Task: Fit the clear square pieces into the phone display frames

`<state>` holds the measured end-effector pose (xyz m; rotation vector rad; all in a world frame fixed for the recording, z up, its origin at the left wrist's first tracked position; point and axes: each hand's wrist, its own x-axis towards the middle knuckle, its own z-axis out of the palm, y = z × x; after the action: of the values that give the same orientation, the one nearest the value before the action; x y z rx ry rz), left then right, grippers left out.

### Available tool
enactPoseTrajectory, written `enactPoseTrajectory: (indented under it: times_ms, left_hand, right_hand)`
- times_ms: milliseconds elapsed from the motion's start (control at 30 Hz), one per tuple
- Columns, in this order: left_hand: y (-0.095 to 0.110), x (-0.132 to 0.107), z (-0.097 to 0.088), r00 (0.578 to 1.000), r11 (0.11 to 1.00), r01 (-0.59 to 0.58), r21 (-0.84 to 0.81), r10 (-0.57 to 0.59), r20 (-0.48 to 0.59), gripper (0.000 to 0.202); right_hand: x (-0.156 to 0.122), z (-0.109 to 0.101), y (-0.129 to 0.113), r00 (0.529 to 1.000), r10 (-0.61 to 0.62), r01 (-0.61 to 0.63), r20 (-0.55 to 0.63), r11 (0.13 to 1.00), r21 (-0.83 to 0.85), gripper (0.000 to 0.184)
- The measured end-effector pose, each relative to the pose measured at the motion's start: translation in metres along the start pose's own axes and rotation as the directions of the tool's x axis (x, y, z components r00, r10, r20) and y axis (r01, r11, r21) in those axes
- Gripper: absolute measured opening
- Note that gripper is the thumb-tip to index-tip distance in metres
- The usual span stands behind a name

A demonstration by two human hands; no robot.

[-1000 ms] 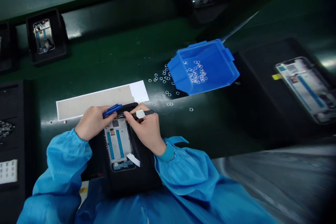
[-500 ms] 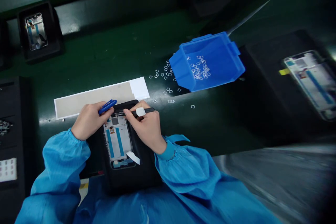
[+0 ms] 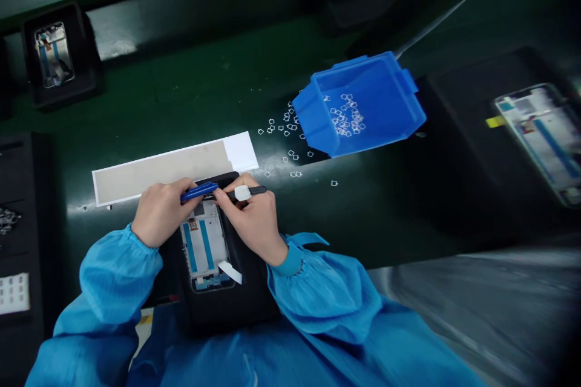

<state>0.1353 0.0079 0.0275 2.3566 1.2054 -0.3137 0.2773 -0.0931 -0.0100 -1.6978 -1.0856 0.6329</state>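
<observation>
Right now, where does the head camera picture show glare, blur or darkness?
Head view: pale glare on the green table beside both ends of the white-bordered sheet; head view, far right: the phone frame there looks smeared; head view, lower right corner: nearly black; head view, lower middle: the nearest phone frame looks clearer.

Four open phone frames (image 3: pixel 213 239) appear: one at the counter's (image 3: pixel 363 217) near edge, one toward its right edge, two toward its far edge. Also shown: one blue bin (image 3: pixel 385 112), one white-bordered sheet (image 3: pixel 163 169), two handheld tools (image 3: pixel 200 191), and overlapping white cutouts (image 3: pixel 348 123), too many to count.
</observation>
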Motion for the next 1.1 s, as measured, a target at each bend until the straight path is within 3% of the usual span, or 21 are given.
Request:
enactPoseTrajectory:
  times_ms: [167,333,533,933,1033,1100]
  left_hand:
    - [0.007,0.001,-0.003,0.999,0.983,0.029,0.183,-0.033,0.016,0.021]
    - [0.008,0.004,-0.006,0.998,0.971,0.018,0.238,-0.032,0.055,0.021]
    - [0.008,0.003,-0.005,0.999,0.983,0.015,0.18,-0.023,0.044,0.019]
    - [0.004,0.006,-0.001,1.0,0.991,0.008,0.136,-0.01,0.013,0.016]
    - [-0.004,-0.007,0.002,0.999,1.0,-0.018,-0.002,0.018,-0.05,0.019]
    - [-0.012,-0.029,0.007,0.987,0.992,-0.033,-0.12,0.014,-0.158,0.024]
  right_hand:
    - [-0.001,-0.002,-0.003,1.0,-0.023,0.023,-0.005,1.0,-0.005,0.022]
    - [-0.004,-0.003,-0.002,0.999,-0.023,0.024,-0.026,1.0,0.01,0.023]
    - [-0.005,-0.001,0.001,0.997,-0.07,0.072,0.043,0.997,-0.037,0.022]
    - [-0.004,0.004,0.002,0.986,-0.162,0.164,0.025,0.982,-0.098,0.021]
    - [-0.006,-0.002,0.007,0.988,-0.155,0.155,-0.014,0.988,-0.005,0.02]
    - [-0.011,-0.011,0.013,0.989,-0.129,0.137,-0.077,0.986,0.1,0.013]
